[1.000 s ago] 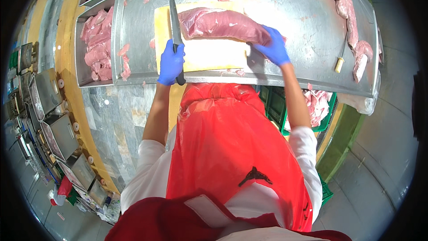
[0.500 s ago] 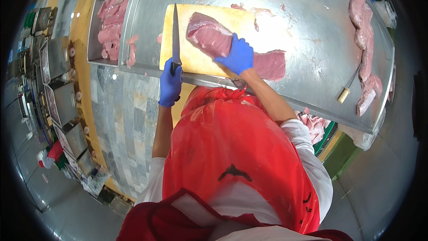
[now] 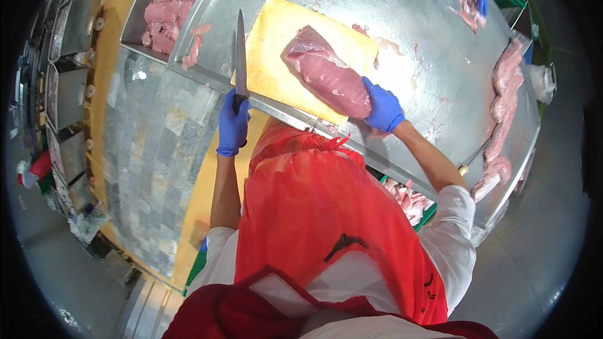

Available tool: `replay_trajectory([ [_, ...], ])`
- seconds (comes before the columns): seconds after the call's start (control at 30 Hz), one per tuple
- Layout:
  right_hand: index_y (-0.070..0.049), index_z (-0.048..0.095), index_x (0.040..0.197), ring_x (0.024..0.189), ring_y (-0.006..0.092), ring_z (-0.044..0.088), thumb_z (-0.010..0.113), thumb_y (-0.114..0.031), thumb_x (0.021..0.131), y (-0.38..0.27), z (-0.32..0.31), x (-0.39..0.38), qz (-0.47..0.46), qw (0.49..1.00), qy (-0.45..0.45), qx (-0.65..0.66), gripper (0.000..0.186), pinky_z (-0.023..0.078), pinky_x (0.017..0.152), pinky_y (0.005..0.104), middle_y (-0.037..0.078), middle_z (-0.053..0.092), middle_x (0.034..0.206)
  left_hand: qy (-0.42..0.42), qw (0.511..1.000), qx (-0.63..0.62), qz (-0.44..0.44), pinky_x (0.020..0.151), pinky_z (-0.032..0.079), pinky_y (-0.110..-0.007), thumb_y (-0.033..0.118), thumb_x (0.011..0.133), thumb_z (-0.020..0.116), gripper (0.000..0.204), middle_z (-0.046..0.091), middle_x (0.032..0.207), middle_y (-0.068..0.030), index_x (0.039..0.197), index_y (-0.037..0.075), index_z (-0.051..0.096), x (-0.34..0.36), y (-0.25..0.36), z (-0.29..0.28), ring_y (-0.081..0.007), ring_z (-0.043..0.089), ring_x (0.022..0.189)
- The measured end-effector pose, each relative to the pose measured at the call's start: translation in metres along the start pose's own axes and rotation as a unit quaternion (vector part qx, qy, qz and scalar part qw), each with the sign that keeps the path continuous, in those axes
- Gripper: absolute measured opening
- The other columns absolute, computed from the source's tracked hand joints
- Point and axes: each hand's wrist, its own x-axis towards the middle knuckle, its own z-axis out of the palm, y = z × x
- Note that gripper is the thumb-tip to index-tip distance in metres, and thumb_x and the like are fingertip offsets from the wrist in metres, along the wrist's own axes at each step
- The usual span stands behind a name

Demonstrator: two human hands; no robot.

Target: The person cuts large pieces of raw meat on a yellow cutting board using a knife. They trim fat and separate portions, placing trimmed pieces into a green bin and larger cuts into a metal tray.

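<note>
The left hand (image 3: pixel 233 127), in a blue disposable glove, has its fingers clenched around the dark handle of a long straight-bladed steel knife (image 3: pixel 240 50). The blade points away from the person and lies along the left edge of a pale yellow rectangular plastic cutting board (image 3: pixel 276 50), with the handle at the near edge of the stainless steel bench (image 3: pixel 402 37).

The right hand (image 3: pixel 382 110), also blue-gloved, rests on the near end of a large pink elongated slab of raw meat (image 3: pixel 326 75), its fingers curled over that end and grasping it. The meat lies slantwise across the board, its far end toward the board's middle and its near end at the board's near right corner, close to the bench's front edge.

A red plastic apron (image 3: pixel 314 213) covers the person's front below the bench edge, over white sleeves.

At the bench's far left corner a sunken steel tray (image 3: pixel 135 28) holds more pink meat pieces (image 3: pixel 169 6). Long pink strips of meat (image 3: pixel 502 94) lie along the bench's right edge. At the far right corner another person's blue-gloved hand (image 3: pixel 482 0) touches scraps of meat. A green crate (image 3: pixel 427 213) with meat pieces sits under the bench's near edge.
</note>
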Motion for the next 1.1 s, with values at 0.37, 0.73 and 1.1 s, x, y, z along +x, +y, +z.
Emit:
replay_trajectory([
  [0.37, -0.02, 0.056, 0.134, 0.097, 0.0247, 0.062, 0.067, -0.013, 0.074, -0.171, -0.301, 0.086, -0.373, 0.733, -0.142, -0.551, 0.061, 0.045, 0.098, 0.0442, 0.004, 0.061, 0.101, 0.043, 0.999, 0.009, 0.015, 0.065, 0.049, -0.031, 0.013, 0.099, 0.058, 0.037, 0.061, 0.083, -0.0065, 0.134, 0.004, 0.051, 0.024, -0.043, -0.062, -0.014, 0.055, 0.068],
  [0.73, -0.02, 0.061, 0.134, 0.127, 0.0402, 0.051, 0.065, -0.014, 0.082, -0.079, -0.102, 0.245, -0.289, 0.927, 0.091, -0.221, 0.052, 0.044, 0.107, 0.0464, 0.014, 0.054, 0.141, 0.047, 0.999, -0.004, 0.027, 0.062, 0.049, -0.03, 0.012, 0.099, 0.057, 0.037, 0.063, 0.085, -0.0049, 0.134, 0.004, 0.051, 0.035, -0.048, -0.098, -0.012, 0.056, 0.067],
  [1.1, -0.028, 0.037, 0.154, 0.137, 0.0445, 0.038, 0.074, -0.057, 0.076, -0.053, 0.058, 0.149, 0.037, 0.968, 0.227, -0.1, 0.091, 0.029, 0.114, 0.0544, 0.024, 0.037, 0.152, -0.09, 0.994, 0.0, 0.067, 0.068, 0.05, -0.032, 0.018, 0.096, 0.062, 0.04, 0.066, 0.094, -0.0102, 0.132, 0.003, 0.052, 0.077, -0.055, -0.064, -0.0141, 0.06, 0.073],
])
